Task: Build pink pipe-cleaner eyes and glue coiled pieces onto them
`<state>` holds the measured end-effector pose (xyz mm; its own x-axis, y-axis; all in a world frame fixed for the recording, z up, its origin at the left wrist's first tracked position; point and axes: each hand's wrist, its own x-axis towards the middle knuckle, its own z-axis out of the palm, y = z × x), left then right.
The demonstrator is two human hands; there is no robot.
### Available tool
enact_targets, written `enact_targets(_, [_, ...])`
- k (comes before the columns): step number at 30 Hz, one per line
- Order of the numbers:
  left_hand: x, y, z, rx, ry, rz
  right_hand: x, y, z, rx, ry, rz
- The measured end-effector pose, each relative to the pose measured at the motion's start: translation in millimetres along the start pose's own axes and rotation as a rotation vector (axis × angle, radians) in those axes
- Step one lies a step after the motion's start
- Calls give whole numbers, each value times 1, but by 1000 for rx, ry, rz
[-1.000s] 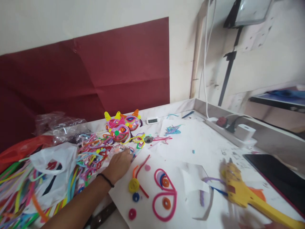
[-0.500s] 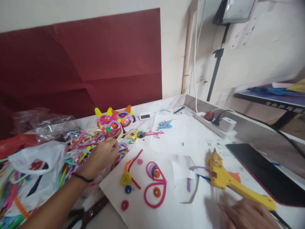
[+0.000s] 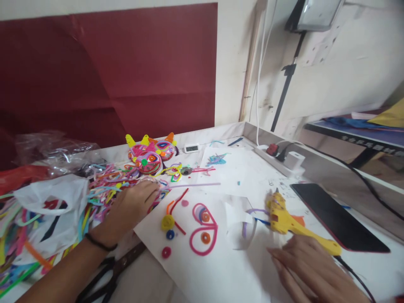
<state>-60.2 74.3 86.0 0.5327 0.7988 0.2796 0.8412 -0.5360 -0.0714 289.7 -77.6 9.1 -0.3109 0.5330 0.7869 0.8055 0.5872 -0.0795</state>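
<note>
My left hand, its fingers curled and closed, is over a heap of colourful pipe cleaners. A lilac pipe cleaner sticks out to the right from its fingertips. My right hand hovers low by the handle of a yellow hot glue gun, fingers loosely stretched, nothing visible in them. Between the hands lies a white paper sheet with a pink double-loop pipe cleaner shape, orange coils inside the loops, a yellow coil and red strips.
Black-handled scissors lie below my left wrist. Decorated mask-like pieces and a small digital clock stand at the back. A black phone and a white power strip are on the right; a white plastic bag is left.
The lilac pipe cleaner now extends rightward from my left hand, where it did not show before. My right hand has come further into view, moving left and up. The view has shifted slightly.
</note>
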Motion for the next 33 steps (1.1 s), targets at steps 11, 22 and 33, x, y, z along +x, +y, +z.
enact_targets(11, [-18,21,7,133,-10,94,81,13,44,73,-386,175])
enact_targets(22, [-22,12,10,69,34,75,111,23,52,260,-493,216])
enact_targets(33, [-18,-24,21,96,-34,44,112,55,42,348,-420,444])
